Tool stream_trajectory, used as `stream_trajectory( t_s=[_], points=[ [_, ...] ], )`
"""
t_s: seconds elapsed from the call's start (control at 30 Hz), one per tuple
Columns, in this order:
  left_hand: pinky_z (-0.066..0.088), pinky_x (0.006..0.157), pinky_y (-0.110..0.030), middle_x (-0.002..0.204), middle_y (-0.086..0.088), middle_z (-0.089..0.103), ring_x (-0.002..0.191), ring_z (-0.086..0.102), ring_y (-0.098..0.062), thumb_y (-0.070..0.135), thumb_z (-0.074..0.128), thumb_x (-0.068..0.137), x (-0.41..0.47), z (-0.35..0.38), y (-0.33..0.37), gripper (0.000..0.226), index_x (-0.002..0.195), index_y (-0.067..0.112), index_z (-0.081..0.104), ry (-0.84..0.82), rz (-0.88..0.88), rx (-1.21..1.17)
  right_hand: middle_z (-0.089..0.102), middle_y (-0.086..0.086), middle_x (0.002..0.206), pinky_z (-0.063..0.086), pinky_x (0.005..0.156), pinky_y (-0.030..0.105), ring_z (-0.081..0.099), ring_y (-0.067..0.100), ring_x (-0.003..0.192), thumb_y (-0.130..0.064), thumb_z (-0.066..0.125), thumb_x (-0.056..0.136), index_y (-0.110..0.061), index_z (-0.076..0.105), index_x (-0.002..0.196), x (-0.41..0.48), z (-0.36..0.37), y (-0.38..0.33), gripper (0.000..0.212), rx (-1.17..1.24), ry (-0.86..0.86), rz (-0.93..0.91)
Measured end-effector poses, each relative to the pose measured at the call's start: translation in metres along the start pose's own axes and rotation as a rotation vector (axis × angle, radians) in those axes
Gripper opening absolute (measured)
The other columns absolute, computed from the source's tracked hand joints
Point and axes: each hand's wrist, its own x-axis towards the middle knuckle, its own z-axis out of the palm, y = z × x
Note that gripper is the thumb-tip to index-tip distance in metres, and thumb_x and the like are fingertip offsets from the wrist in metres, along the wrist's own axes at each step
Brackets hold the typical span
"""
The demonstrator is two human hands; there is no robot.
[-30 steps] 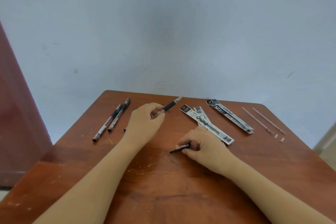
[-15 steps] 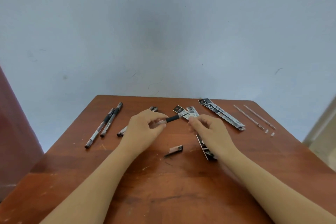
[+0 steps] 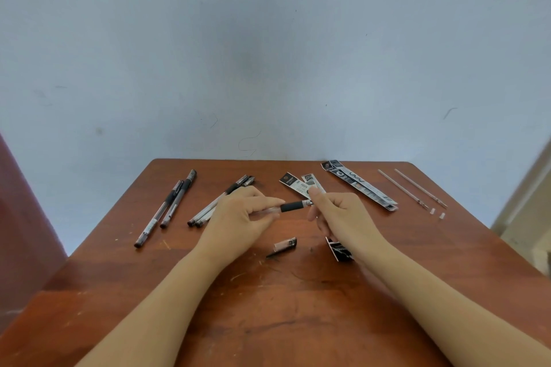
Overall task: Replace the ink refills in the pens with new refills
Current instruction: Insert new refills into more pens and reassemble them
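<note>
Forearms cross the scratched wooden table (image 3: 268,322) from its near edge and meet at the pen (image 3: 293,205), which is held level above the tabletop. Nearer than the pen, just below it, a loose pen cap (image 3: 284,246) lies on the wood. To the near right of the pen, the dark end of a refill packet (image 3: 340,250) shows from under the right wrist, which hides the rest. The left hand (image 3: 238,217) grips the pen's clear barrel, and the right hand (image 3: 343,217) pinches its metal tip end, so the hands are close together. Behind the left hand, left of the pen, a bunch of pens (image 3: 208,208) is partly covered. Farther left lie two pens (image 3: 167,208) side by side. Just beyond the pen are two overlapping packets (image 3: 293,183). Far right of the pen lie a long packet (image 3: 359,185) and two bare refills (image 3: 411,191).
</note>
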Motion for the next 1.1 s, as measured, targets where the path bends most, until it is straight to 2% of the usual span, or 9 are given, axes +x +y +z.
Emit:
stream_trajectory(
  t_s=[0.07, 0.23, 0.43, 0.57, 0.67, 0.8, 0.93, 1.03, 1.1],
  points=[
    [0.037, 0.070, -0.009, 0.080, 0.011, 0.058, 0.080, 0.052, -0.004, 0.014, 0.065, 0.080, 0.000, 0.001, -0.001, 0.023, 0.101, 0.023, 0.069, 0.003, 0.019, 0.021, 0.042, -0.006, 0.031, 0.030, 0.039, 0.010, 0.033, 0.003, 0.029, -0.033, 0.045, 0.093, -0.011, 0.057, 0.054, 0.000, 0.000, 0.001, 0.046, 0.005, -0.024, -0.007],
    [0.035, 0.068, -0.004, 0.078, 0.016, 0.054, 0.077, 0.050, -0.001, 0.013, 0.066, 0.079, 0.001, 0.000, -0.002, 0.023, 0.100, 0.020, 0.069, -0.001, 0.049, 0.055, 0.044, -0.006, 0.033, 0.029, 0.037, 0.011, 0.034, 0.003, 0.030, -0.024, 0.049, 0.092, -0.010, 0.058, 0.057, 0.001, -0.003, 0.002, 0.039, 0.046, -0.078, -0.018],
    [0.038, 0.070, -0.014, 0.083, 0.005, 0.058, 0.080, 0.053, -0.012, 0.012, 0.062, 0.082, 0.001, 0.000, -0.003, 0.024, 0.105, 0.015, 0.067, -0.047, 0.066, 0.082, 0.051, -0.008, 0.041, 0.033, 0.040, 0.010, 0.040, 0.001, 0.036, -0.015, 0.059, 0.087, -0.019, 0.063, 0.066, 0.002, -0.009, 0.002, 0.021, 0.003, -0.113, -0.075],
    [0.035, 0.069, -0.008, 0.083, 0.006, 0.058, 0.078, 0.049, -0.003, 0.014, 0.062, 0.082, 0.001, 0.000, -0.002, 0.025, 0.107, 0.016, 0.066, -0.044, 0.068, 0.084, 0.054, -0.008, 0.044, 0.037, 0.043, 0.011, 0.045, 0.002, 0.040, -0.010, 0.061, 0.084, -0.025, 0.065, 0.078, 0.003, -0.012, 0.001, 0.017, -0.009, -0.150, -0.061],
    [0.034, 0.066, -0.004, 0.081, 0.008, 0.056, 0.074, 0.047, 0.001, 0.013, 0.061, 0.083, 0.000, 0.000, -0.002, 0.025, 0.107, 0.016, 0.066, -0.032, 0.066, 0.065, 0.055, -0.004, 0.050, 0.035, 0.043, 0.012, 0.045, 0.005, 0.040, -0.019, 0.061, 0.085, -0.026, 0.063, 0.079, 0.002, -0.010, -0.001, 0.009, 0.018, -0.164, -0.049],
    [0.033, 0.066, -0.005, 0.082, 0.009, 0.057, 0.075, 0.048, 0.001, 0.014, 0.061, 0.083, 0.001, 0.000, -0.001, 0.026, 0.108, 0.017, 0.066, -0.030, 0.071, 0.077, 0.053, 0.001, 0.047, 0.032, 0.038, 0.010, 0.040, 0.006, 0.033, -0.034, 0.051, 0.090, -0.011, 0.062, 0.063, 0.002, -0.011, -0.001, 0.037, 0.023, -0.092, 0.001],
    [0.032, 0.064, -0.005, 0.077, 0.021, 0.049, 0.072, 0.046, 0.002, 0.015, 0.062, 0.083, 0.001, 0.000, -0.002, 0.024, 0.106, 0.018, 0.067, -0.025, 0.083, 0.097, 0.052, -0.006, 0.042, 0.032, 0.038, 0.010, 0.040, 0.004, 0.033, -0.021, 0.054, 0.090, -0.012, 0.063, 0.064, 0.002, -0.012, -0.002, 0.029, 0.001, -0.095, -0.026],
    [0.033, 0.066, -0.009, 0.077, 0.017, 0.051, 0.074, 0.046, 0.001, 0.014, 0.062, 0.083, 0.001, 0.001, -0.004, 0.024, 0.106, 0.017, 0.067, -0.023, 0.087, 0.104, 0.054, -0.008, 0.045, 0.036, 0.041, 0.012, 0.044, 0.003, 0.037, -0.011, 0.060, 0.085, -0.017, 0.064, 0.071, 0.003, -0.013, -0.003, 0.016, 0.003, -0.127, -0.055],
    [0.034, 0.067, -0.010, 0.079, 0.012, 0.054, 0.075, 0.046, 0.001, 0.014, 0.061, 0.083, 0.001, 0.001, -0.004, 0.024, 0.107, 0.017, 0.066, -0.025, 0.093, 0.107, 0.054, -0.008, 0.044, 0.039, 0.043, 0.014, 0.045, 0.003, 0.038, -0.007, 0.060, 0.084, -0.019, 0.064, 0.075, 0.002, -0.014, -0.003, 0.016, -0.004, -0.141, -0.079]
  ],
)
